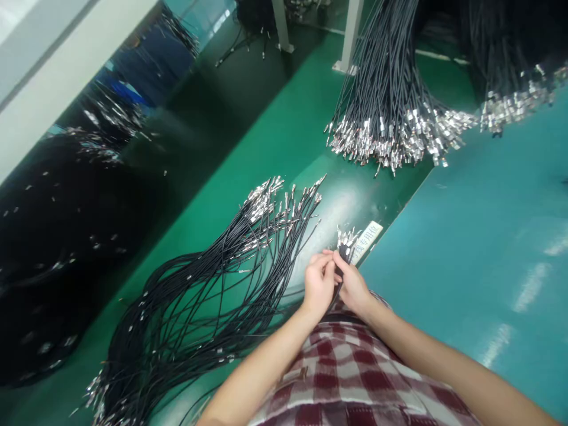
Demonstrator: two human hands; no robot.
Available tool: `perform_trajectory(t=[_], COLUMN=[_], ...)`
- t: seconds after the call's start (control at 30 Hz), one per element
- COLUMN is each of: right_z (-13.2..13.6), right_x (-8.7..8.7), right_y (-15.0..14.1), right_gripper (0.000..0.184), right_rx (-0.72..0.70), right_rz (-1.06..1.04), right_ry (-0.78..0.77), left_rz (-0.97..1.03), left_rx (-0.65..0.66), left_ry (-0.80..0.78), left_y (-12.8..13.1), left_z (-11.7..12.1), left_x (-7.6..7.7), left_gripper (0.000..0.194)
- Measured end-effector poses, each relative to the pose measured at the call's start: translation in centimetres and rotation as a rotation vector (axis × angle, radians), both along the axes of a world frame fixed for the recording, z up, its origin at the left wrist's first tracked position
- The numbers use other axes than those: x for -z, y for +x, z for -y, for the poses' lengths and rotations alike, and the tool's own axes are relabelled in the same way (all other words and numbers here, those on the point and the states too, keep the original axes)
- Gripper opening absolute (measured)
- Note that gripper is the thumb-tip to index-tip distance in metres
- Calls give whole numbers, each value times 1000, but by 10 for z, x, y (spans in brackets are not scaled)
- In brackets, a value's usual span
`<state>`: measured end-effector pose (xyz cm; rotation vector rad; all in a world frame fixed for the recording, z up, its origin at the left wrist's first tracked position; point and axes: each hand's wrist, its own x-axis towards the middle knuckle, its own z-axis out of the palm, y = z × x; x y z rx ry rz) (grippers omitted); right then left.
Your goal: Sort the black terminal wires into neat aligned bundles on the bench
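Note:
Close in front of my checked clothing, both hands meet around a small bundle of black cables [345,253] whose silver terminals point away from me. My left hand [319,281] has its fingers pinched at the bundle's near side. From the other side, my right hand [352,283] wraps its fingers and thumb around the same bundle. Whatever lies between the fingertips is too small to make out. To the left, a large spread of loose black cables [177,278] with silver ends lies on the green surface.
Thick cable bunches [390,118] with metal ends hang at the upper right. Dark cable heaps [53,248] fill the left, under a pale beam [66,71]. White posts [350,38] stand at the back. A label [367,238] sits by the green surface's edge, beside blue floor [479,248].

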<state>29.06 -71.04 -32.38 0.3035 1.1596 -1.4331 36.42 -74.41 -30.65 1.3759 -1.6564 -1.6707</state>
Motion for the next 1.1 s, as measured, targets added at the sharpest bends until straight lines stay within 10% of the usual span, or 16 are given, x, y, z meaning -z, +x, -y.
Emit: perform_trajectory(t=[0.27, 0.47, 0.67, 0.9, 1.1], right_z=[-4, 1, 0, 4, -2], right_x=[18, 17, 20, 12, 23], right_y=[-5, -7, -7, 2, 1], right_gripper=[38, 31, 27, 34, 39], right_rx=[48, 45, 48, 50, 202], right_rz=[-9, 104, 114, -16, 91], right_ry=[157, 123, 149, -48, 120], left_rz=[570, 780, 789, 324, 549], left_rx=[306, 413, 373, 284, 116], left_ry=[-526, -657, -654, -396, -498], left_y=[46, 41, 38, 12, 60], left_z=[67, 63, 67, 19, 76], left_x=[30, 36, 33, 2, 18], left_gripper=[14, 11, 18, 12, 8])
